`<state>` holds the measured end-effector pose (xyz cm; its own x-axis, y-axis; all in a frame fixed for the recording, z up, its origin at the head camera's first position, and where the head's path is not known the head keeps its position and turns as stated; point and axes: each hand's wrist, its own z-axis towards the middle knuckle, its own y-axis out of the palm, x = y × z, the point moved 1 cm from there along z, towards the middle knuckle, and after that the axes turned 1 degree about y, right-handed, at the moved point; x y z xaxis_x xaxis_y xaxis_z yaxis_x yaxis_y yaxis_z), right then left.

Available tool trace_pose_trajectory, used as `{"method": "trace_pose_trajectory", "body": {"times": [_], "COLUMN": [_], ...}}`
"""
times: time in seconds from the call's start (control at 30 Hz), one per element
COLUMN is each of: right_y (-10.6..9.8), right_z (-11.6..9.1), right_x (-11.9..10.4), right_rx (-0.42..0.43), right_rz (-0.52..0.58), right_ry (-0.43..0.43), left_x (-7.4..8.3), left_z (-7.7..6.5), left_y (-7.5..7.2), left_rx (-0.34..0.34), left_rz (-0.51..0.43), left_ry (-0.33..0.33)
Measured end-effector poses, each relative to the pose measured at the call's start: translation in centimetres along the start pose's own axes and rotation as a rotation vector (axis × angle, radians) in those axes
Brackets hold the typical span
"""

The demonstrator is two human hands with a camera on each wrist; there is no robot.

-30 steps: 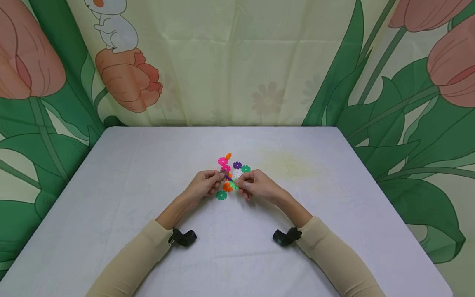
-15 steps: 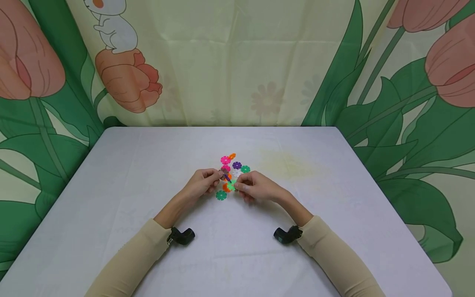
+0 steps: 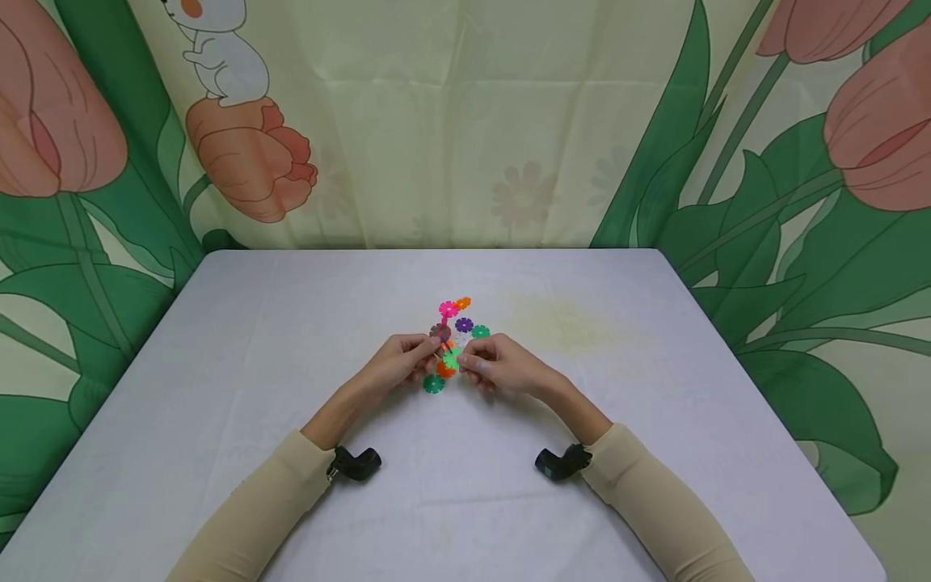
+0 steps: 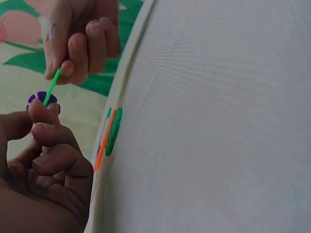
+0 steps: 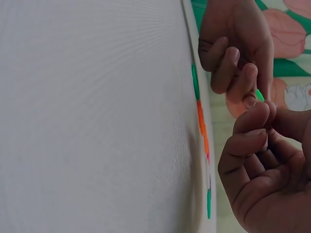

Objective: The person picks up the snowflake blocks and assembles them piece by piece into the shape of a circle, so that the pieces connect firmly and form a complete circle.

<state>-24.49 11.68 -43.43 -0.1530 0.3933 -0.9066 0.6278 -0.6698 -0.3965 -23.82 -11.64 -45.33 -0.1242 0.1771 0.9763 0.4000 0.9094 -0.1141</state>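
Observation:
Over the middle of the table, my left hand (image 3: 400, 360) pinches a small chain of joined plastic snowflake discs. A brown disc (image 3: 440, 331) shows at its fingertips, with a pink disc (image 3: 448, 309) and an orange disc (image 3: 463, 302) beyond. Facing it, my right hand (image 3: 509, 364) holds a bright green snowflake disc (image 3: 452, 358) between thumb and finger. The left wrist view has this green disc (image 4: 52, 87) edge-on between both hands, overlapping a purple disc (image 4: 44, 98). Fingers hide most of the join, and I cannot tell whether the green disc is slotted in.
Loose discs lie on the white-covered table (image 3: 291, 307) around the hands: a purple one (image 3: 464, 324), a teal one (image 3: 481, 331), an orange one (image 3: 446, 369) and another teal one (image 3: 434, 384). A flower-printed curtain (image 3: 465, 145) hangs behind the table.
The pink and orange end of the chain has swung to the right and slightly away. The bright green disc has shifted a little left and turned more face-up. Both hands stay nearly in place.

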Motion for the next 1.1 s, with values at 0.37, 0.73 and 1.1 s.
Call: {"method": "trace_pose_trajectory", "body": {"times": [0.37, 0.73, 1.1], "right_y": [0.6, 1.0, 1.2], "right_z": [0.1, 0.3, 0.8], "right_x": [-0.2, -0.1, 0.5], "right_rx": [0.059, 0.079, 0.168], "right_rz": [0.037, 0.032, -0.300], "right_ry": [-0.009, 0.010, 0.057], "left_x": [0.1, 0.0, 0.3], "left_z": [-0.3, -0.3, -0.3], "left_y": [0.2, 0.1, -0.8], "left_rx": [-0.155, -0.138, -0.053], "left_rz": [0.131, 0.126, 0.097], "left_ry": [0.092, 0.111, 0.066]}}
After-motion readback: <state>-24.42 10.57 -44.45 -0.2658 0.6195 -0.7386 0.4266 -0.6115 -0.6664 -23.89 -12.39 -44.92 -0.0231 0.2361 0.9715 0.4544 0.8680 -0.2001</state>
